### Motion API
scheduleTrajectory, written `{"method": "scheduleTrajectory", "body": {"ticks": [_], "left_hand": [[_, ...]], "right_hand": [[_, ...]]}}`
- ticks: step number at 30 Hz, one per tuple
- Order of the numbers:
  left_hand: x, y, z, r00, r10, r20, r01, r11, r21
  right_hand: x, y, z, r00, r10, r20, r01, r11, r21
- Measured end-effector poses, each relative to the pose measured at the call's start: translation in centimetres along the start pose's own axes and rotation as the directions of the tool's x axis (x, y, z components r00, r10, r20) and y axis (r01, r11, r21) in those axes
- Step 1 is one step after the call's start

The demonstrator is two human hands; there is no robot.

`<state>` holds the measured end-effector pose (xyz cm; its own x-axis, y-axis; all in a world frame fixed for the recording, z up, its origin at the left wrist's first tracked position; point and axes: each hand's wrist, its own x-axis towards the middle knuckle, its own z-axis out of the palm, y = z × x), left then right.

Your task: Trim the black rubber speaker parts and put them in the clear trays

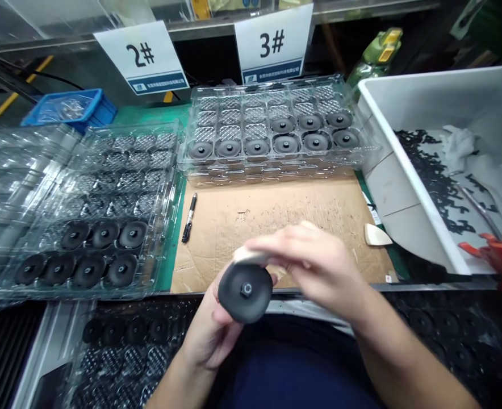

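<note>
A round black dished disc (257, 304) with a small metal nut at its centre is gripped in my left hand (217, 329), above the front edge of the cardboard. The fingers wrap its left side and underside. My right hand (319, 264), smeared by motion, pinches a whitish piece (251, 257) at the disc's top rim. Blur hides what kind of thing the piece is. A black pen (189, 217) lies on the cardboard sheet (217, 193), left of both hands. On the sheet's right edge rests a cream-coloured wedge (376, 234).
Clear plastic trays (276, 162) stacked at the back and another tray (159, 210) at left hold several similar black discs. A white bin (421, 199) at right contains small black parts and a red-handled tool (496, 253). A blue basket (101, 111) stands back left.
</note>
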<state>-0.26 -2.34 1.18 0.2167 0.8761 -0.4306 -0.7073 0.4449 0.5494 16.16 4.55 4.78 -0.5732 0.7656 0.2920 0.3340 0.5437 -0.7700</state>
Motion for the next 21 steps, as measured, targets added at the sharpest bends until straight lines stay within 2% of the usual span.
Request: {"method": "scheduleTrajectory", "body": {"ticks": [2, 4, 6, 8, 10, 13, 15, 17, 18, 20, 21], "left_hand": [[-0.1, 0.0, -0.7, 0.998, 0.063, 0.024, -0.062, 0.997, -0.037], [-0.2, -0.1, -1.2, 0.994, 0.098, 0.039, -0.095, 0.993, -0.074], [-0.1, -0.1, -1.4, 0.993, 0.109, 0.040, -0.105, 0.991, -0.088], [0.0, 0.0, -1.3, 0.992, 0.114, 0.052, -0.109, 0.990, -0.085], [0.1, 0.0, -1.0, 0.991, 0.110, 0.071, -0.105, 0.992, -0.074], [0.1, -0.3, -0.6, 0.993, 0.107, 0.054, -0.103, 0.992, -0.065], [0.1, -0.5, -0.6, 0.995, 0.095, 0.030, -0.092, 0.993, -0.075], [0.1, -0.5, -0.6, 0.997, 0.076, 0.017, -0.074, 0.993, -0.087], [0.1, -0.5, -0.6, 0.997, 0.076, 0.011, -0.074, 0.994, -0.086], [0.1, -0.4, -0.6, 0.995, 0.101, -0.007, -0.101, 0.992, -0.074], [0.1, -0.3, -0.6, 0.993, 0.121, -0.014, -0.122, 0.991, -0.063]], "right_hand": [[-0.9, 2.6, 1.2, 0.968, 0.239, -0.072, -0.238, 0.971, 0.025], [-2.2, 5.1, 3.2, 0.925, 0.375, -0.069, -0.372, 0.927, 0.045], [-3.6, 6.9, 5.3, 0.917, 0.397, -0.029, -0.396, 0.918, 0.029], [-4.4, 7.6, 6.4, 0.918, 0.396, -0.019, -0.396, 0.918, 0.009], [-4.1, 6.7, 5.9, 0.906, 0.420, -0.063, -0.420, 0.907, 0.007], [-2.6, 2.7, 3.8, 0.880, 0.408, -0.242, -0.417, 0.909, 0.017], [-1.6, -0.5, 2.6, 0.906, 0.218, -0.363, -0.243, 0.970, -0.024], [-1.0, -3.1, 2.2, 0.961, 0.012, -0.276, -0.033, 0.997, -0.069], [-0.8, -3.9, 2.2, 0.981, -0.034, -0.190, 0.023, 0.998, -0.059], [-0.5, -4.5, 2.3, 1.000, -0.022, -0.021, 0.022, 1.000, -0.014], [-0.3, -4.5, 2.4, 1.000, 0.003, 0.015, -0.003, 1.000, -0.010]]}}
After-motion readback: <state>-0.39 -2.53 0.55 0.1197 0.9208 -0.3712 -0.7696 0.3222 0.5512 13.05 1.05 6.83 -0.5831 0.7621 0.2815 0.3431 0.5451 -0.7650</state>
